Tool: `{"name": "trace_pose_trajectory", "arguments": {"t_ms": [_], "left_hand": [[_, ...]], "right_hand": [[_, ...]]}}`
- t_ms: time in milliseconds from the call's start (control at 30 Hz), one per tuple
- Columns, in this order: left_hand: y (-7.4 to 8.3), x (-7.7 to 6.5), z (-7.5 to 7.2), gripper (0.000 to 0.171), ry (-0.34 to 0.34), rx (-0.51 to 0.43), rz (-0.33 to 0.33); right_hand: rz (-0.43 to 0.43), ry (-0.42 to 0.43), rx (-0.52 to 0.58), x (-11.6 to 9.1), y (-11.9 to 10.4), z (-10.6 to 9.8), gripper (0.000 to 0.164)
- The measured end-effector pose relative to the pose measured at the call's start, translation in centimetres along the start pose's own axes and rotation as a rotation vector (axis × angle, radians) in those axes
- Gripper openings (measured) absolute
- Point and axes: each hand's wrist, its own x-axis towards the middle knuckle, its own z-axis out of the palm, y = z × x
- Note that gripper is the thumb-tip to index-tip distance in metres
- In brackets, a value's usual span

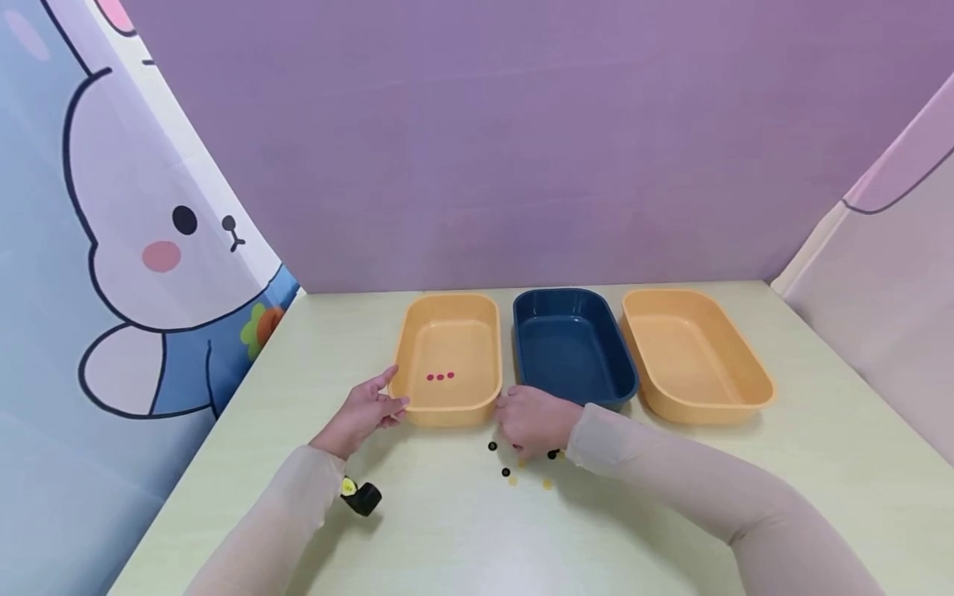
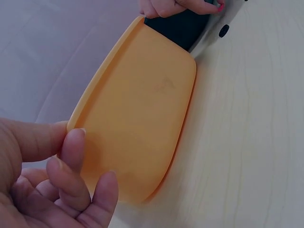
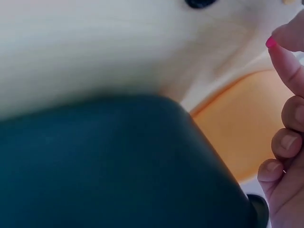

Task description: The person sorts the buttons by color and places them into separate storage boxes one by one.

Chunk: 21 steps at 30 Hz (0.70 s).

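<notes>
My left hand [image 1: 363, 414] grips the rim of the left yellow tray [image 1: 447, 415] at its near left corner, thumb and forefinger on either side of the rim. Inside that tray lie three small red buttons [image 1: 440, 377]. Between the thumb and forefinger of my right hand [image 1: 537, 420] is a small pink-red button [image 3: 271, 42], mostly covered by the fingertips. This hand hovers over the table, just before the gap between the yellow tray and the dark blue tray [image 1: 574, 356]. Around it are several black buttons [image 1: 506, 473] and pale yellow buttons [image 1: 547, 484].
Another yellow tray [image 1: 693, 348] stands to the right of the blue one. All three trays are in a row on the pale table [image 1: 447, 530], with a purple backdrop [image 1: 522, 149] behind. A black device [image 1: 363, 498] is at my left wrist.
</notes>
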Motion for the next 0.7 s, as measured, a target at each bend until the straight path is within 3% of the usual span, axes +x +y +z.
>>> {"name": "trace_pose_trajectory", "arguments": {"t_ms": [267,700], "left_hand": [[-0.1,0.4,0.1,0.069,0.023,0.022,-0.028],[-0.2,0.4,0.2,0.069,0.036,0.035,-0.028]], "right_hand": [[0.023,0.038,0.05,-0.4,0.6,-2.2,0.012],[0.035,0.134,-0.043,-0.2,3.0,-4.9,0.007]]}}
